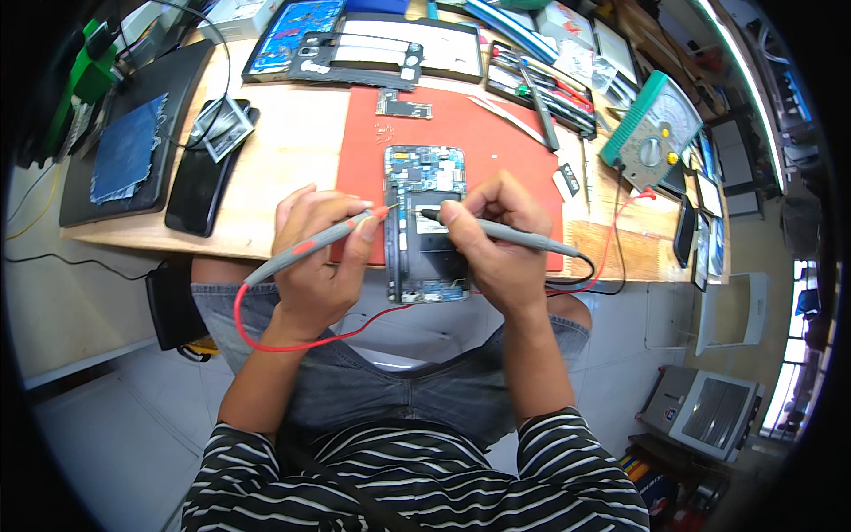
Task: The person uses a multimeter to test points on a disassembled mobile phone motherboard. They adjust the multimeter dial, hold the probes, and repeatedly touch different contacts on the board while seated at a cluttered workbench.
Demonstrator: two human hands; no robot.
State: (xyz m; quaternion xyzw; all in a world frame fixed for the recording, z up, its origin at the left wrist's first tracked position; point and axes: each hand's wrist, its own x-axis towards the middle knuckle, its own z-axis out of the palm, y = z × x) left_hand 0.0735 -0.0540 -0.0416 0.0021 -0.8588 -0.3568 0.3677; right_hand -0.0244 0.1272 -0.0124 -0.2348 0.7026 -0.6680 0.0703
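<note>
An opened phone, its blue circuit board bared at the far end, lies on a red mat and reaches over the table's front edge. My left hand is closed round a grey-and-red multimeter probe, whose tip is at the phone's left side. In my closed right hand is a grey-and-black probe, pointing left over the phone's middle. Whether either tip touches metal I cannot tell. Beyond the phone lie a small loose circuit board and several tiny screws.
A green analog multimeter stands at the right, its red and black leads crossing the table. Tweezers and a tool tray lie at the back. To the left are a black phone and a blue cloth on a dark laptop.
</note>
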